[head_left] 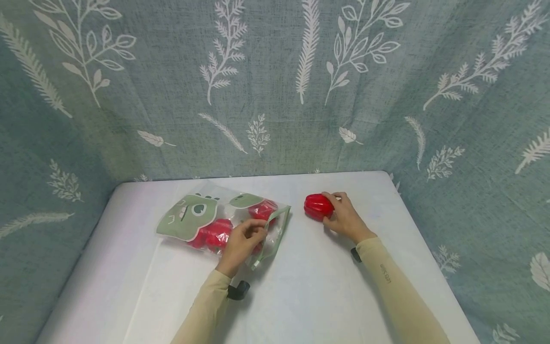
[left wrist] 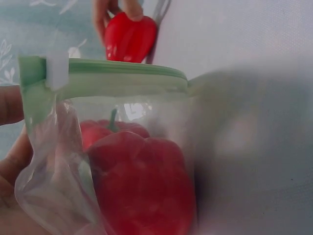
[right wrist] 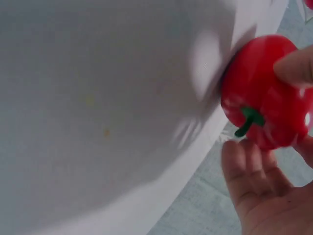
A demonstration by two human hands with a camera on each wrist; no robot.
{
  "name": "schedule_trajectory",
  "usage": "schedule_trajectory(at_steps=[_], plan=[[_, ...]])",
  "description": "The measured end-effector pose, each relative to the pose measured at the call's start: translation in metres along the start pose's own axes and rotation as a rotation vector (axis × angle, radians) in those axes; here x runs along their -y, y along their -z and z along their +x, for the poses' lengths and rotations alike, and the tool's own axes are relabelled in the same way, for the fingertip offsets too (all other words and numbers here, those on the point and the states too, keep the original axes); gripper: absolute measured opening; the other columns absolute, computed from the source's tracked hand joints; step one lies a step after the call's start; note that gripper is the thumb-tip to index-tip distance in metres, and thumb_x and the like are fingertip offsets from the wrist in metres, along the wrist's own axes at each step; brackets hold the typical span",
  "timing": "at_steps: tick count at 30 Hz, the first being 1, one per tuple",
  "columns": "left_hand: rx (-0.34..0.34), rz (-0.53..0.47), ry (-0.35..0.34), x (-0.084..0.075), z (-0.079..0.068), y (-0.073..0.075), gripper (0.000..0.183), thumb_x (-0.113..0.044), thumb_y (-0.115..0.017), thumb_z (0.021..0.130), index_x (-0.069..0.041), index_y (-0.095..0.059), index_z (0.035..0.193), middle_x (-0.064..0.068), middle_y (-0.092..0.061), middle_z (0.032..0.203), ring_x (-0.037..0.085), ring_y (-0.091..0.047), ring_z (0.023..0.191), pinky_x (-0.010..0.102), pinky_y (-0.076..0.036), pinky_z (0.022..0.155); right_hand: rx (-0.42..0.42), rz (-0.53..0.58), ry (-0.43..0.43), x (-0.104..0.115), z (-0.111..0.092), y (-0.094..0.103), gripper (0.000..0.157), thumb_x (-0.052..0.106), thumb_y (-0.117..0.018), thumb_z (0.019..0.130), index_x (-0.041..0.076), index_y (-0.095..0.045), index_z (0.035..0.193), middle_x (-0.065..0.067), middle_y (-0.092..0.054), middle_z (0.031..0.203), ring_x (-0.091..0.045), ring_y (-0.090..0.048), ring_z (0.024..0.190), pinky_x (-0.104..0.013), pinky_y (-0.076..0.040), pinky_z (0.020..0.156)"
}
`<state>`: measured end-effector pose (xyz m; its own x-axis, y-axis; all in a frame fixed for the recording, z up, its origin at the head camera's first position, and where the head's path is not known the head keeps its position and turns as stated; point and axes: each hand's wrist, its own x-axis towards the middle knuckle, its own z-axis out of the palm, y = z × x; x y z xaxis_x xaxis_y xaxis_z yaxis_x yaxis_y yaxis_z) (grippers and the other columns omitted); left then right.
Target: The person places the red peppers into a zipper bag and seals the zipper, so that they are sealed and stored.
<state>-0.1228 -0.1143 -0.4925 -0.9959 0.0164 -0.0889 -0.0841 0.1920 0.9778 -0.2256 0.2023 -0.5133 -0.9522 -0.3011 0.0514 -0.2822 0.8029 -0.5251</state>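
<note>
On the left half of the table lies a clear zip bag (head_left: 185,217) with a green dinosaur print and a green zip edge. Through its plastic show red bell peppers (head_left: 218,231); the left wrist view shows one with a green stem behind a larger one (left wrist: 142,181). My left hand (head_left: 240,241) pinches the bag's upper side near its mouth, which gapes to the right. To the right of the bag, my right hand (head_left: 343,217) grips another red bell pepper (head_left: 318,206) between thumb and fingers. Its green stem (right wrist: 249,122) points toward the right wrist camera.
A white cloth covers the table (head_left: 301,296). Green curtains (head_left: 275,95) with white leaf prints hang behind the table and on both sides. A white zip slider (left wrist: 57,71) sits at one end of the bag's green edge.
</note>
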Motion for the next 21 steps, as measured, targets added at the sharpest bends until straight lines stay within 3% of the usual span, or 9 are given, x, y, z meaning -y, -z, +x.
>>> schedule_trajectory(at_steps=[3,10,17,21], plan=[[0.003,0.002,0.001,-0.008,-0.003,0.000,0.026,-0.009,-0.071,0.095,-0.006,-0.069,0.120,0.010,-0.064,0.101,0.025,-0.059,0.088,0.028,-0.055,0.072,-0.028,0.004,0.018,0.001,-0.004,-0.003,0.077,0.019,-0.080,0.082,0.015,-0.042,0.150,-0.017,-0.040,0.140,-0.034,-0.046,0.127,-0.052,-0.049,0.102],[0.011,0.007,0.002,-0.032,-0.017,0.001,0.025,-0.008,-0.069,0.095,-0.004,-0.068,0.119,0.010,-0.063,0.100,0.023,-0.058,0.089,0.030,-0.056,0.075,-0.032,0.093,0.060,0.011,-0.017,-0.013,0.080,0.015,-0.085,0.078,0.009,-0.041,0.145,-0.012,-0.043,0.149,-0.031,-0.047,0.133,-0.049,-0.046,0.105],[0.004,-0.003,0.006,-0.032,-0.017,0.000,0.026,-0.009,-0.070,0.095,-0.004,-0.068,0.120,0.009,-0.064,0.100,0.024,-0.058,0.088,0.030,-0.055,0.074,-0.047,0.130,0.140,0.029,-0.035,-0.029,0.078,0.018,-0.085,0.077,0.013,-0.045,0.144,-0.011,-0.048,0.140,-0.030,-0.054,0.126,-0.047,-0.052,0.098],[0.013,0.003,0.015,-0.032,-0.017,0.000,0.027,-0.011,-0.070,0.095,-0.004,-0.068,0.121,0.010,-0.064,0.101,0.025,-0.059,0.089,0.032,-0.056,0.076,-0.055,0.127,0.125,0.036,-0.046,-0.035,0.080,0.018,-0.086,0.077,0.017,-0.045,0.145,-0.008,-0.047,0.142,-0.029,-0.053,0.127,-0.046,-0.053,0.097]])
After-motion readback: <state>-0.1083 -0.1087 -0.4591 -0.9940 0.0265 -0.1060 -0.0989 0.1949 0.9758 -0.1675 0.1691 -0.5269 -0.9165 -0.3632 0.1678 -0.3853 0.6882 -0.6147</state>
